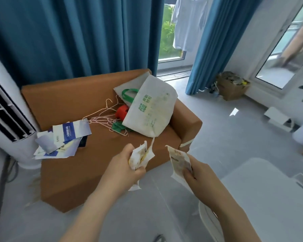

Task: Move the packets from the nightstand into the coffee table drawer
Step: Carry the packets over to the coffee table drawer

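— Two hands working; holding what, where?
— Noting: left hand [126, 165] is clenching a crumpled bunch of packets [141, 155]; right hand [198, 174] is pinching a single packet [178, 159], fingers curled on it; both hovering before the brown sofa [73, 95]; packet print is reading as blur.

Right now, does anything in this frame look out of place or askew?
Yes. The brown sofa is cluttered: a white bag lies tipped on its side, wire hangers sprawl tangled beside it, and leaflets hang over the seat's left edge. The left hand grips crumpled packets, the right hand a single packet.
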### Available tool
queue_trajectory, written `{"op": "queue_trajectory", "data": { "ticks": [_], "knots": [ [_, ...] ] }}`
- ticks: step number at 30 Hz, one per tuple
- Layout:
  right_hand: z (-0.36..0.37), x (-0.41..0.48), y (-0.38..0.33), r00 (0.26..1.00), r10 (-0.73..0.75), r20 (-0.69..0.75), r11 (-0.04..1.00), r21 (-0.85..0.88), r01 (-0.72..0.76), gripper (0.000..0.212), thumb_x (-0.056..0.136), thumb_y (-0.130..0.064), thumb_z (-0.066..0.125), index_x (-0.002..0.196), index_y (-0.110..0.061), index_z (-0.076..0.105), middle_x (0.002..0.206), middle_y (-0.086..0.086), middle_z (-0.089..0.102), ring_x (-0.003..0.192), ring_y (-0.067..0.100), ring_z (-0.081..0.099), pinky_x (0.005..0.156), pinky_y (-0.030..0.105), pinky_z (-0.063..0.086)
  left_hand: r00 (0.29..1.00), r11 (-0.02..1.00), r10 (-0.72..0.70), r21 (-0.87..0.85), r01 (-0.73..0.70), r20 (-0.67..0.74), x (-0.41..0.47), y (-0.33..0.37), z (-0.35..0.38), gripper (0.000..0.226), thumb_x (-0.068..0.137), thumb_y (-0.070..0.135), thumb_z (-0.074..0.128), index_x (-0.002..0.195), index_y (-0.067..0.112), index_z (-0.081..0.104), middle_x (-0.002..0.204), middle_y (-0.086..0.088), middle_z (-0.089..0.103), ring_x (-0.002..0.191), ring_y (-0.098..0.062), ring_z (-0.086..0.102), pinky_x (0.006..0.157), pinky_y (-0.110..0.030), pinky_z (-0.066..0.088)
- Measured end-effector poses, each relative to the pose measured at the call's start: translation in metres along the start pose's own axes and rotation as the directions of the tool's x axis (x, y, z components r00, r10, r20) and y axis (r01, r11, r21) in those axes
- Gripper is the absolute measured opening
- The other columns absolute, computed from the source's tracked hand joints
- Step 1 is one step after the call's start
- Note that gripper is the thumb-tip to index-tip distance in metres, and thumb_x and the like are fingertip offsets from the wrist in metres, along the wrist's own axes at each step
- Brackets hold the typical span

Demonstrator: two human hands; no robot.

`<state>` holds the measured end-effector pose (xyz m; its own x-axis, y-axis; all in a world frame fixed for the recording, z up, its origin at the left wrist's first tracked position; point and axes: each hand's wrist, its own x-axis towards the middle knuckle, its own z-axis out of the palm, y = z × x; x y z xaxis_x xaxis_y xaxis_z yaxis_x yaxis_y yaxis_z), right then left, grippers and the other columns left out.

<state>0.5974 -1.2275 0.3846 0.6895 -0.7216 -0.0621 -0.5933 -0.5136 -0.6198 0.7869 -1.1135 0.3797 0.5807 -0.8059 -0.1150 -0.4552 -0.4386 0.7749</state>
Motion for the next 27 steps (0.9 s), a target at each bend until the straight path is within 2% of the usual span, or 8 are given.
{"op": "queue_trajectory", "data": {
  "ticks": [4, 10, 15, 18, 20, 22, 24, 27],
  "knots": [
    [-0.031, 0.029, 0.048, 0.999, 0.043, 0.027, 0.999, 0.027, -0.044, 0.045, 0.096, -0.013, 0.040, 0.130, -0.043, 0.047, 0.096, -0.022, 0.059, 0.083, -0.006, 0.055, 0.065, 0.009, 0.041, 0.996, 0.997, 0.005, 0.071, -0.012, 0.087, 0.052, 0.031, 0.032, 0.028, 0.075, 0.022, 0.067, 0.081, 0.024, 0.039, 0.070, 0.007, 0.055, 0.059, -0.010, 0.047, 0.052, -0.027, 0.037],
    [-0.069, 0.075, 0.117, 0.994, 0.113, 0.004, 0.993, 0.018, -0.113, 0.041, 0.095, -0.014, 0.043, 0.122, -0.044, 0.053, 0.092, -0.016, 0.064, 0.081, 0.006, 0.058, 0.070, 0.025, 0.048, 0.973, 0.995, 0.032, 0.090, -0.053, 0.228, 0.124, 0.078, 0.086, 0.029, 0.072, 0.026, 0.070, 0.086, 0.024, 0.044, 0.078, 0.004, 0.061, 0.070, -0.015, 0.057, 0.057, -0.032, 0.045],
    [-0.093, 0.113, 0.156, 0.981, 0.193, -0.008, 0.980, 0.056, -0.192, 0.037, 0.095, -0.013, 0.041, 0.114, -0.040, 0.057, 0.080, -0.018, 0.058, 0.071, 0.003, 0.052, 0.062, 0.017, 0.040, 0.948, 0.992, 0.067, 0.078, -0.096, 0.311, 0.190, 0.104, 0.124, 0.035, 0.072, 0.032, 0.070, 0.099, 0.022, 0.049, 0.089, -0.001, 0.066, 0.085, -0.023, 0.063, 0.074, -0.044, 0.054],
    [-0.106, 0.143, 0.177, 0.967, 0.255, -0.020, 0.963, 0.099, -0.252, 0.038, 0.096, -0.016, 0.039, 0.116, -0.044, 0.057, 0.087, -0.014, 0.064, 0.077, 0.006, 0.056, 0.067, 0.022, 0.045, 0.925, 0.988, 0.112, 0.057, -0.142, 0.363, 0.239, 0.116, 0.148, 0.025, 0.074, 0.030, 0.070, 0.084, 0.027, 0.047, 0.080, 0.003, 0.061, 0.075, -0.017, 0.059, 0.068, -0.037, 0.053],
    [-0.114, 0.167, 0.192, 0.955, 0.296, -0.026, 0.950, 0.107, -0.292, 0.036, 0.097, -0.019, 0.038, 0.115, -0.043, 0.057, 0.090, -0.010, 0.066, 0.080, 0.009, 0.059, 0.071, 0.028, 0.048, 0.910, 0.981, 0.148, 0.056, -0.184, 0.387, 0.275, 0.123, 0.164, 0.026, 0.074, 0.030, 0.069, 0.087, 0.024, 0.048, 0.082, 0.000, 0.062, 0.079, -0.020, 0.061, 0.071, -0.041, 0.053],
    [-0.122, 0.193, 0.206, 0.941, 0.337, -0.039, 0.938, 0.097, -0.332, 0.033, 0.097, -0.020, 0.037, 0.114, -0.039, 0.058, 0.092, -0.009, 0.067, 0.083, 0.011, 0.060, 0.075, 0.034, 0.050, 0.892, 0.974, 0.173, 0.062, -0.218, 0.417, 0.312, 0.131, 0.178, 0.026, 0.074, 0.031, 0.068, 0.086, 0.021, 0.047, 0.079, -0.003, 0.061, 0.071, -0.021, 0.058, 0.065, -0.040, 0.052],
    [-0.133, 0.220, 0.217, 0.922, 0.383, -0.053, 0.921, 0.094, -0.377, 0.032, 0.096, -0.020, 0.037, 0.113, -0.036, 0.058, 0.094, -0.008, 0.067, 0.086, 0.014, 0.060, 0.078, 0.035, 0.049, 0.867, 0.957, 0.200, 0.099, -0.273, 0.457, 0.350, 0.142, 0.190, 0.027, 0.075, 0.029, 0.067, 0.082, 0.022, 0.043, 0.070, 0.001, 0.054, 0.061, -0.014, 0.047, 0.056, -0.032, 0.043],
    [-0.152, 0.257, 0.229, 0.888, 0.455, -0.061, 0.886, 0.136, -0.444, 0.032, 0.096, -0.019, 0.037, 0.113, -0.033, 0.061, 0.099, -0.008, 0.067, 0.092, 0.015, 0.060, 0.083, 0.033, 0.048, 0.820, 0.923, 0.235, 0.146, -0.357, 0.521, 0.405, 0.162, 0.206, 0.029, 0.073, 0.027, 0.066, 0.081, 0.023, 0.039, 0.066, 0.006, 0.046, 0.057, -0.010, 0.040, 0.052, -0.025, 0.035]
  ]
}}
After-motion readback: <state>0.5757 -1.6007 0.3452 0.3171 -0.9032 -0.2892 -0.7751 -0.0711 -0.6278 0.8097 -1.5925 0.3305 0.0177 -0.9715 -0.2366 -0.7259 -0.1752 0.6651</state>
